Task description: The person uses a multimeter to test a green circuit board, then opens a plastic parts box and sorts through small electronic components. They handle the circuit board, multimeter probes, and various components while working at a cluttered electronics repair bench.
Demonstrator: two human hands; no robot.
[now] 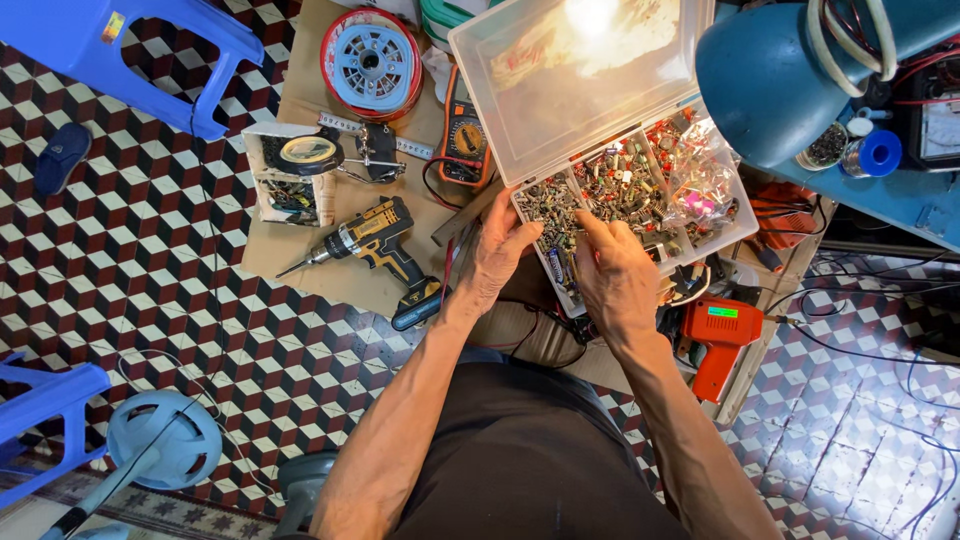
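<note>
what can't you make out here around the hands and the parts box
Head view only:
- Small mixed components in the clear plastic compartment box: too small to tell apart.
- Left hand fingertips: hidden at the box's edge, so any grip is unclear.
- Right hand: its back hides whatever the fingers pinch.
- Open clear lid: lamp glare washes it out.
- Orange power tool: partly behind the right forearm.

I'm looking down into a small repair workshop — electronics, by the look of it. A clear compartment box (640, 190) of tiny components sits open beside a multimeter (466, 135), a cordless drill (375, 240) and an orange soldering gun (718, 340) — wires trail over the patterned tile floor (140, 260).
</note>
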